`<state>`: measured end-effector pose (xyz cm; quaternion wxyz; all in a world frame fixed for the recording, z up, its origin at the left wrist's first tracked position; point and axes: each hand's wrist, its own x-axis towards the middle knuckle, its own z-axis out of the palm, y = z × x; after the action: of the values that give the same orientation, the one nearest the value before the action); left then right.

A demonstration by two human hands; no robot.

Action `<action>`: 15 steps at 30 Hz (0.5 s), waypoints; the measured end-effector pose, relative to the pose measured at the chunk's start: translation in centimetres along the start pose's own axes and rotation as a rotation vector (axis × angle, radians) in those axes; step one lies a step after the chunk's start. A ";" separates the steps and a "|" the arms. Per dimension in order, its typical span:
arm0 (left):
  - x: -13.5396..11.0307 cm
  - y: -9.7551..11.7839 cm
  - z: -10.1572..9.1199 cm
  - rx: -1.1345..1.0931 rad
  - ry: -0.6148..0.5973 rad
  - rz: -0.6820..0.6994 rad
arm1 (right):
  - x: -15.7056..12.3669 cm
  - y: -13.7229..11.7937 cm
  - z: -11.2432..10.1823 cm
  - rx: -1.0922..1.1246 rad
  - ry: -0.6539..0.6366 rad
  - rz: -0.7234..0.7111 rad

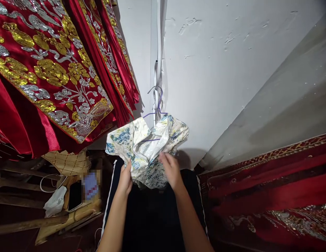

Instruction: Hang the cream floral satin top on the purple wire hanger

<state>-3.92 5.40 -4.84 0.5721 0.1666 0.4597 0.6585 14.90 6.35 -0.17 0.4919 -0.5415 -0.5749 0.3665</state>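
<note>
A floral garment (120,137) with short sleeves and a collar, white with blue and yellow flowers, hangs on a thin purple wire hanger (160,101) in front of me. My left hand (126,176) grips its front on the left side, with the thumb on top of the cloth and the other fingers hidden behind it. My right hand (170,168) is at the right front of the garment, fingers bent and slightly blurred. Whether those fingers pinch the cloth or only touch it, I cannot tell.
Red cloth panels (55,70) with gold and silver sequins hang at the upper left. At the lower left, a wooden stool (84,211) bears a phone (75,196) and a crumpled white tissue (55,201). A white wall (217,70) rises ahead; red embroidered fabric (273,185) lies at the right.
</note>
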 end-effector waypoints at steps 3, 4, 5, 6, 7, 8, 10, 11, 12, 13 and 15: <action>-0.4 0.0 -0.2 0.060 -0.097 -0.041 | -0.6 1.2 2.8 0.016 -0.299 0.211; -0.5 -0.1 -0.2 0.079 -0.120 -0.045 | -0.7 1.4 3.4 0.018 -0.320 0.225; -0.5 -0.1 -0.3 0.103 -0.128 -0.028 | -0.8 1.5 3.7 0.022 -0.313 0.218; -0.5 -0.2 -0.4 0.138 -0.097 0.038 | -0.9 1.6 3.8 0.029 -0.290 0.201; -0.4 -0.3 -0.5 0.178 -0.026 0.142 | -0.9 1.8 3.8 0.040 -0.265 0.181; -0.4 -0.6 -0.6 0.212 0.078 0.268 | -1.0 2.0 3.7 0.053 -0.243 0.167; -0.4 -1.2 -0.8 0.298 0.306 0.543 | -1.1 2.8 3.3 0.091 -0.193 0.158; -0.5 -1.7 -0.8 0.362 0.365 0.656 | -1.2 3.2 3.2 0.115 -0.173 0.161; -0.7 -2.2 -0.7 0.434 0.348 0.726 | -1.2 3.5 3.1 0.144 -0.165 0.165; -0.9 -2.7 -0.5 0.506 0.257 0.755 | -1.3 3.8 3.0 0.173 -0.169 0.168; -1.5 -3.6 0.3 0.635 -0.035 0.726 | -1.5 4.0 3.0 0.216 -0.205 0.169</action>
<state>-1.06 3.89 -7.06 0.2340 0.4938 0.5404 0.6398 13.00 5.80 -4.98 0.4532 -0.4918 -0.5317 0.5197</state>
